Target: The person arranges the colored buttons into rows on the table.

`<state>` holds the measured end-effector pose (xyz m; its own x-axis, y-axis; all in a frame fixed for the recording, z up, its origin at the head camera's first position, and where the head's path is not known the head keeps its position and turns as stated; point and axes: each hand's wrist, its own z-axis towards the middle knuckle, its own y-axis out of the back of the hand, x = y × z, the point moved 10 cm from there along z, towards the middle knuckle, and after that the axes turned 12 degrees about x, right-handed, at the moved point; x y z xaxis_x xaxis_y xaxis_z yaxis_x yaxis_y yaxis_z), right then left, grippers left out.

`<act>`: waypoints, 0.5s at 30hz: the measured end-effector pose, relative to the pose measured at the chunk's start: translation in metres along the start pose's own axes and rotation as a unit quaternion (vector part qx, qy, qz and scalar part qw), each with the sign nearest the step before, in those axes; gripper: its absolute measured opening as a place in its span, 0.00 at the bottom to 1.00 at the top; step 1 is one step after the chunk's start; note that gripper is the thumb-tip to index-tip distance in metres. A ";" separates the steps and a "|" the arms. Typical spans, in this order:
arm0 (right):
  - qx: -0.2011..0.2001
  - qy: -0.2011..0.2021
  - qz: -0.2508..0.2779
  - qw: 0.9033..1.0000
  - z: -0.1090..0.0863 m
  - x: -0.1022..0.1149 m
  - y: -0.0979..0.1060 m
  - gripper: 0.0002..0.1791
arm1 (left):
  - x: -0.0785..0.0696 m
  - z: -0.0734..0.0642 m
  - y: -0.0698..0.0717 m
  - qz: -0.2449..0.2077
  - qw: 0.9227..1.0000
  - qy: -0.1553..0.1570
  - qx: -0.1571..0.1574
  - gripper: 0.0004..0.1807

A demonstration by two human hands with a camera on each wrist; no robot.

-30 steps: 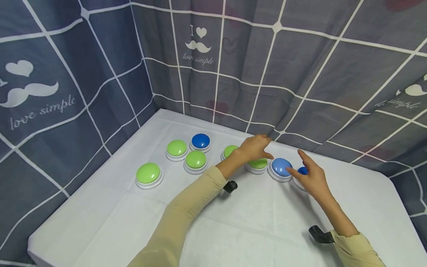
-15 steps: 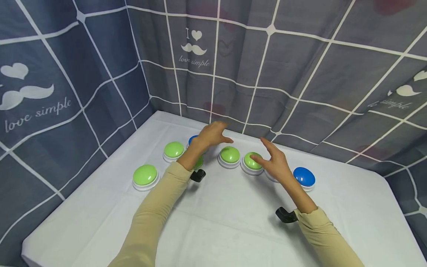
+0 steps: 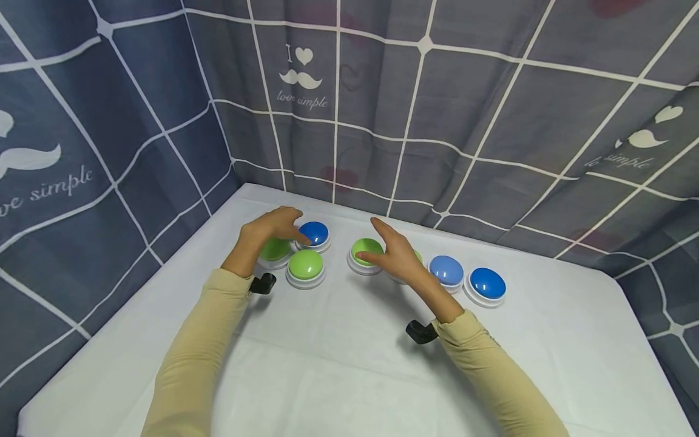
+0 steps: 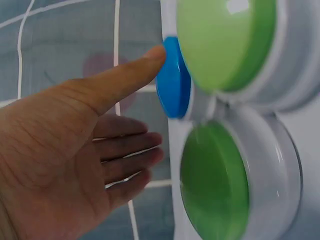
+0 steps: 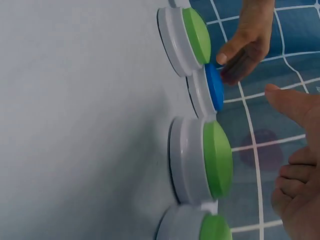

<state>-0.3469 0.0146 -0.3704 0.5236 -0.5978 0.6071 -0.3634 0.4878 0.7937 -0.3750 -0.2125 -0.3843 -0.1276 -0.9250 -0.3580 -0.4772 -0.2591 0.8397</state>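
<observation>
My left hand hovers over a green dome push button at the left of the table, partly covering it. Its thumb reaches toward a blue button; the left wrist view shows the thumb tip by the blue dome, but contact cannot be told. A second green button sits just in front. Above another green button is my right hand, thumb and index spread apart. In the right wrist view, its palm stays apart from the buttons. Neither hand holds anything.
Right of the right hand stand a lighter blue button and a darker blue one. A further green button is mostly hidden behind the right hand. The white-covered table backs onto a grey checked curtain.
Both hands have swept leftward over the row of buttons. The right has left the blue buttons for the middle green ones; the left has crossed to the left-hand group. The view shifted slightly.
</observation>
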 end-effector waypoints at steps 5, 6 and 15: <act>0.030 0.000 -0.002 1.000 0.020 0.010 -0.011 0.50 | 0.014 -0.001 -0.005 -0.014 1.000 -0.005 0.020 0.45; 0.036 0.001 -0.006 0.999 0.024 0.012 -0.013 0.50 | 0.016 0.001 -0.006 -0.016 1.000 -0.003 0.023 0.45; 0.081 -0.020 -0.063 0.994 0.058 0.024 -0.036 0.47 | 0.017 0.015 -0.020 -0.016 0.999 -0.016 0.040 0.40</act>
<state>-0.3658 -0.0539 -0.3818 0.5425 -0.6743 0.5011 -0.4188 0.3000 0.8571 -0.3811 -0.2187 -0.4131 -0.1395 -0.9069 -0.3976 -0.5492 -0.2633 0.7931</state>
